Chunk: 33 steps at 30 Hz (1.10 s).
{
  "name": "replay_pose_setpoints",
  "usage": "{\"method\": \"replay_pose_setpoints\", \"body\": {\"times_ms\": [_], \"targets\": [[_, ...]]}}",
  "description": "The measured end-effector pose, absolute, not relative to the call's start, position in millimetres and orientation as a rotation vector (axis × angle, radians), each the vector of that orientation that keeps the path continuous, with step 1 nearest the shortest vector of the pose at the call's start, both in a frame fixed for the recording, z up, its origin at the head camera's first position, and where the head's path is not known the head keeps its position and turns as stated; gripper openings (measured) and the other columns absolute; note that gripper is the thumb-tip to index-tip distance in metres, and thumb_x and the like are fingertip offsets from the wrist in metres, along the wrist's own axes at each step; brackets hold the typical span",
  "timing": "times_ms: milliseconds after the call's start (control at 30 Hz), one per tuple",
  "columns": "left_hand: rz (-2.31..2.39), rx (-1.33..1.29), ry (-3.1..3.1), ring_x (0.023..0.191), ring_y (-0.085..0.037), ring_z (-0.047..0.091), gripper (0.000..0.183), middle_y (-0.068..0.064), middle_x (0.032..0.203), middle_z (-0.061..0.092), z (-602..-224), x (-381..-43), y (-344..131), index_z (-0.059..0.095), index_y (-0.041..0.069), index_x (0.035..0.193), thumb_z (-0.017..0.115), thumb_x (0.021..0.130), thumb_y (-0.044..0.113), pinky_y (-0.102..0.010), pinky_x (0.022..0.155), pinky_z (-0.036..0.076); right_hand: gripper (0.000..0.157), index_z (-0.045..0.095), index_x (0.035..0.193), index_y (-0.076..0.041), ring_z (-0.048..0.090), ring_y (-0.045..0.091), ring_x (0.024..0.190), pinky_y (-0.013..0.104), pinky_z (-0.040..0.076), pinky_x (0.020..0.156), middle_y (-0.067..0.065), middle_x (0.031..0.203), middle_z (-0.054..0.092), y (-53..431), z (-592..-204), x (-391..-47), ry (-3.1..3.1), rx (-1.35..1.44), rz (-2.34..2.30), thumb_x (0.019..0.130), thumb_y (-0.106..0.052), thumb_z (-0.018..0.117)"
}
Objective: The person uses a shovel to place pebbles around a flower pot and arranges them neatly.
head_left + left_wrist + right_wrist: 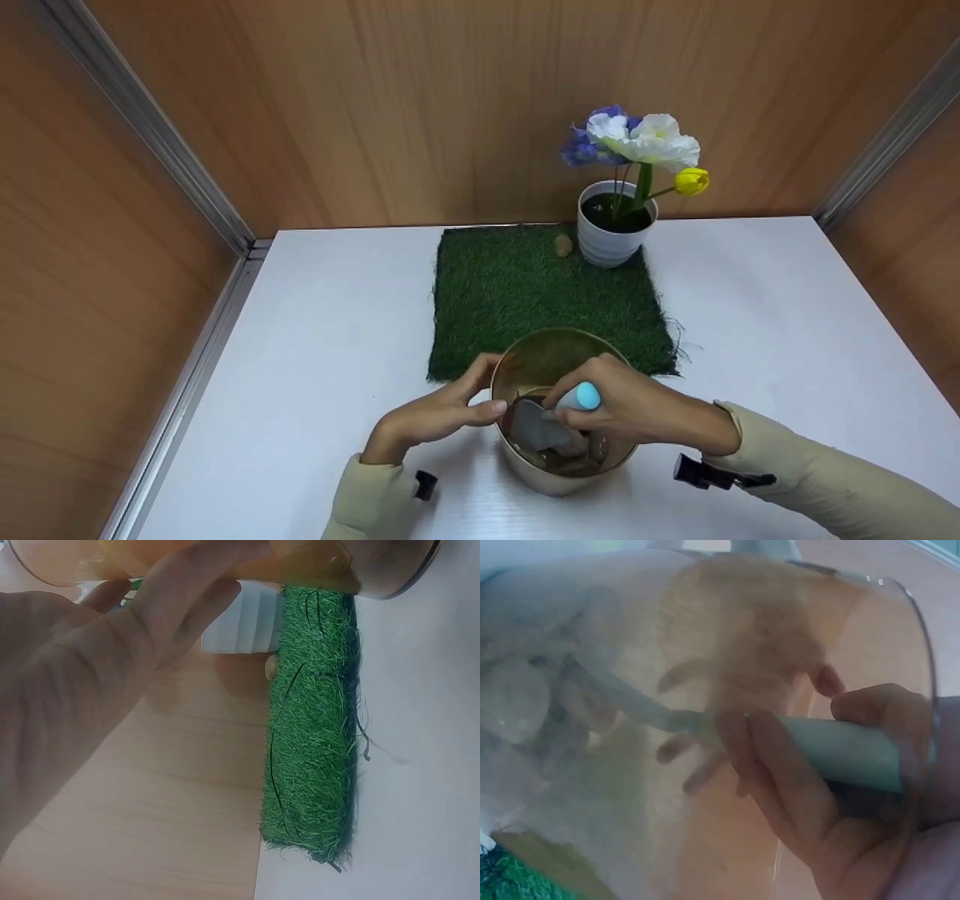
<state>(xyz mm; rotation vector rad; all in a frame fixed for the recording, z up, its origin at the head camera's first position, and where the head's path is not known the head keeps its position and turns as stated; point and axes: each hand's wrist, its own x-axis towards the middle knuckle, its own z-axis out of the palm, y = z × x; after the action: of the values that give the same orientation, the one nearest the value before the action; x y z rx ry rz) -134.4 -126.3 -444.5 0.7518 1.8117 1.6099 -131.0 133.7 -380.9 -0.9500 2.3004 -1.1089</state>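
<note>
A deep, see-through amber bowl point(551, 349) stands in front of me on the table. My left hand point(442, 412) holds its left side, thumb at the rim and fingers along the outer wall. Inside the bowl, my right hand point(619, 397) grips the white handle with a light blue end of a small trowel point(581, 396). The trowel's grey blade point(536, 426) points down among stones point(514, 701) at the bottom. Through the wall, the right wrist view shows the thin neck running from the handle to the stones, which look blurred.
Behind the bowl lies a green artificial grass mat point(517, 292) on the white table point(337, 315). A white pot point(611, 244) with artificial flowers point(660, 142) stands at its far right corner, beside a brown pebble point(562, 245). Wooden panels point(450, 112) enclose the table.
</note>
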Motion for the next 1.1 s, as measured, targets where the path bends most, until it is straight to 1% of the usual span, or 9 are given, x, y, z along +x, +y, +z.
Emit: {"method": "replay_pose_setpoints", "body": {"times_ms": [133, 233, 333, 400, 533, 667, 900, 1100], "targets": [[1.599, 0.753, 1.825, 0.137, -0.020, 0.019, 0.056, -0.002, 0.148, 0.023, -445, -136, -127, 0.024, 0.020, 0.141, 0.051, 0.095, 0.039, -0.041, 0.096, 0.039, 0.015, 0.074, 0.095, -0.014, 0.062, 0.008, 0.060, 0.024, 0.052, 0.054, 0.003, 0.089, 0.069, 137, -376, -133, 2.253, -0.910, -1.123, 0.086, -0.011, 0.063], [1.591, 0.759, 1.836, 0.137, -0.020, 0.018, 0.057, -0.002, 0.148, 0.023, -446, -137, -128, 0.024, 0.020, 0.141, 0.051, 0.095, 0.040, -0.041, 0.097, 0.038, 0.015, 0.074, 0.095, -0.015, 0.064, 0.011, 0.063, 0.025, 0.052, 0.057, 0.002, 0.089, 0.070, 140, -375, -135, 2.229, -0.896, -1.129, 0.087, -0.011, 0.062], [1.597, 0.754, 1.826, 0.137, -0.020, 0.019, 0.057, -0.002, 0.148, 0.023, -446, -137, -127, 0.024, 0.020, 0.141, 0.051, 0.094, 0.040, -0.040, 0.096, 0.039, 0.015, 0.074, 0.094, -0.012, 0.063, 0.011, 0.064, 0.026, 0.053, 0.057, 0.003, 0.087, 0.070, 142, -377, -137, 2.205, -0.884, -1.150, 0.087, -0.009, 0.061], [1.601, 0.747, 1.825, 0.137, -0.019, 0.018, 0.057, -0.001, 0.148, 0.022, -445, -137, -127, 0.024, 0.020, 0.140, 0.052, 0.094, 0.039, -0.040, 0.095, 0.040, 0.015, 0.073, 0.094, -0.008, 0.064, 0.011, 0.066, 0.027, 0.053, 0.059, 0.005, 0.086, 0.070, 142, -378, -139, 2.176, -0.881, -1.179, 0.086, -0.007, 0.061], [1.608, 0.745, 1.819, 0.137, -0.020, 0.018, 0.057, -0.001, 0.148, 0.021, -445, -137, -127, 0.024, 0.020, 0.140, 0.051, 0.095, 0.039, -0.041, 0.095, 0.041, 0.014, 0.073, 0.094, -0.005, 0.066, 0.013, 0.070, 0.027, 0.054, 0.063, 0.007, 0.086, 0.070, 142, -381, -143, 2.134, -0.875, -1.192, 0.087, -0.006, 0.061], [1.598, 0.747, 1.836, 0.137, -0.019, 0.018, 0.056, 0.000, 0.148, 0.022, -446, -137, -127, 0.024, 0.021, 0.140, 0.051, 0.095, 0.039, -0.042, 0.096, 0.039, 0.015, 0.072, 0.097, -0.004, 0.068, 0.017, 0.074, 0.029, 0.054, 0.066, 0.009, 0.091, 0.069, 143, -381, -145, 2.089, -0.848, -1.201, 0.087, -0.007, 0.060], [1.596, 0.742, 1.831, 0.137, -0.020, 0.018, 0.055, 0.000, 0.148, 0.022, -448, -135, -127, 0.023, 0.022, 0.141, 0.050, 0.095, 0.039, -0.041, 0.096, 0.039, 0.016, 0.069, 0.099, 0.002, 0.067, 0.028, 0.082, 0.041, 0.053, 0.074, 0.017, 0.103, 0.064, 144, -379, -147, 1.936, -0.748, -1.311, 0.090, -0.004, 0.057], [1.573, 0.736, 1.860, 0.137, -0.020, 0.017, 0.055, 0.000, 0.147, 0.023, -448, -135, -127, 0.024, 0.022, 0.140, 0.050, 0.095, 0.039, -0.041, 0.098, 0.037, 0.017, 0.068, 0.100, 0.006, 0.066, 0.034, 0.086, 0.043, 0.052, 0.076, 0.021, 0.104, 0.063, 146, -379, -147, 1.862, -0.699, -1.381, 0.091, -0.003, 0.056]]}}
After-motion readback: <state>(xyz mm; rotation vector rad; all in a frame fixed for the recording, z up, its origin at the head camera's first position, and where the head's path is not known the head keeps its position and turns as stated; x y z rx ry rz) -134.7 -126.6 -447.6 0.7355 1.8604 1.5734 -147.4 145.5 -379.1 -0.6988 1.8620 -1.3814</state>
